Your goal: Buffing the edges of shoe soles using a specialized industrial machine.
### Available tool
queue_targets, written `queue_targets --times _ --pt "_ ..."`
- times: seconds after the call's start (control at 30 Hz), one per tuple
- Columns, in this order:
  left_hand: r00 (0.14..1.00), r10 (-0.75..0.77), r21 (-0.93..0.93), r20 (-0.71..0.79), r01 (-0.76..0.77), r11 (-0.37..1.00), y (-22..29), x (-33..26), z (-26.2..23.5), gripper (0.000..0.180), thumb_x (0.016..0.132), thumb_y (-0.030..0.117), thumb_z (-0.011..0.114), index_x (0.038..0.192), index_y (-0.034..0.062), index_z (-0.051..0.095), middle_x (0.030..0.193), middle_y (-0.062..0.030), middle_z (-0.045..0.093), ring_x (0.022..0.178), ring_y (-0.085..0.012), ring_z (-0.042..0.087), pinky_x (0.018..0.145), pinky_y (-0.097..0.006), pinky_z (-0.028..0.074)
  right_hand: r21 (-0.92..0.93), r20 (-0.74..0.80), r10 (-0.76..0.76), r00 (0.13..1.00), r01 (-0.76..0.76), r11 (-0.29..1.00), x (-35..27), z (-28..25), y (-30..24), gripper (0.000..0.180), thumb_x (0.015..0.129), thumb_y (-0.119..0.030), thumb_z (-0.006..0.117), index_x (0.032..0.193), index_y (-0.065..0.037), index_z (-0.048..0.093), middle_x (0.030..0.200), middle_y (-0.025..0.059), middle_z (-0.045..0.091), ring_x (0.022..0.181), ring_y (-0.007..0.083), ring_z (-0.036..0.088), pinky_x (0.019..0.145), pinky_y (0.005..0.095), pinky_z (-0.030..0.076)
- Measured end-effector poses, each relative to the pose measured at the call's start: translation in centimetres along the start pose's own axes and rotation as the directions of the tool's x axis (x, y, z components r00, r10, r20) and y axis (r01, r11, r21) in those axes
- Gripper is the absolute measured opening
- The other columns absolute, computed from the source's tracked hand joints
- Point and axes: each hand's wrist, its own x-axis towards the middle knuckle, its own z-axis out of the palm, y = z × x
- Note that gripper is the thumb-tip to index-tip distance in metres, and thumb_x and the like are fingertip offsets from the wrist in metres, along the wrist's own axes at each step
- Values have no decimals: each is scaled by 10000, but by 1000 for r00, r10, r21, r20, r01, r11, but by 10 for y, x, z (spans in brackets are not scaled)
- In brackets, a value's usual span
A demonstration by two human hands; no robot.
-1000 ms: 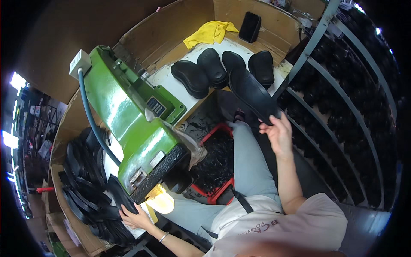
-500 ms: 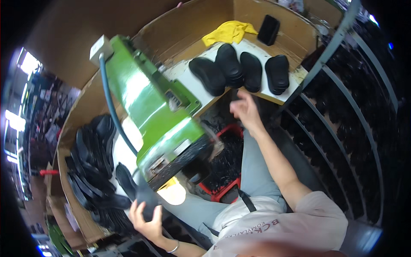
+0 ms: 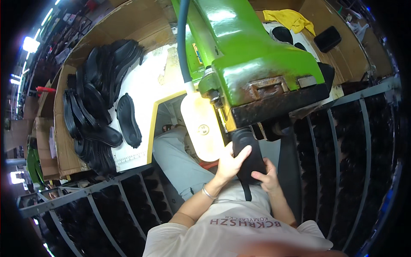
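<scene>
Head view: the left hand (image 3: 231,166) grips a held sole (image 3: 250,159), black and elongated, with the thumb laid over its upper face. The right hand (image 3: 269,176) closes on the opposite long side, nearer the lower end, thumb pressed to the face. Presumably this two-sided hold steadies the piece against twisting and leaves its far end free of fingers.

Position: the held sole is off the counter (image 3: 150,77), above the lap, tilted, its far end just under the dark front of a green machine (image 3: 261,55). Contact there cannot be told; the machine hides that end. A lit oval lamp (image 3: 201,128) hangs just beside the left hand, likely set there to light the close work.

Counter, left part: a loose sole (image 3: 128,121) lies singly between the heap and the yellow inner edge, probably kept apart so that it can be picked up cleanly. The heap of soles (image 3: 96,98) runs along the left edge, leaning on one another; the cardboard wall (image 3: 120,23) around the rim would stop them sliding off. A ruler strip (image 3: 128,159) lies along the near edge, at the corner.

Counter, far right: more soles (image 3: 282,34) show partly behind the machine. A yellow cloth (image 3: 291,19) lies by the far edge, out of the way of both hands.
</scene>
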Motion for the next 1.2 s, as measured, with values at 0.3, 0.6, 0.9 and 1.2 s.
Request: queue_targets --times 0.3,0.6,0.9,1.2 --pt "962 272 355 -23 -247 902 39 17 -1 136 840 36 622 963 -21 622 834 -25 638 719 -66 563 653 -226 467 82 114 -29 993 20 996 5 39 -16 467 713 59 680 1146 44 505 1071 92 588 975 161 571 867 296 464" --pt "896 436 644 -89 -282 711 21 10 -10 125 828 33 641 930 -23 595 782 15 602 637 -15 478 558 -167 380 -119 -270 -431 861 415 902 22 6 -89 459 705 14 668 1133 33 504 1118 115 535 1005 179 541 870 295 447" --pt "893 448 126 -36 -440 889 50 14 -48 258 738 -46 687 965 2 576 852 -25 571 787 -101 537 695 -219 428 60 -68 -507 859 511 858 83 46 -116 192 816 13 616 1000 22 563 970 80 614 857 133 593 780 244 477" --pt "948 201 -85 -245 -227 970 41 -34 -103 264 755 -35 681 993 -43 569 908 -94 635 804 -131 600 755 -253 480 -31 1 -530 848 530 848 79 111 -86 276 722 90 613 987 16 597 915 45 628 821 114 591 759 242 471"
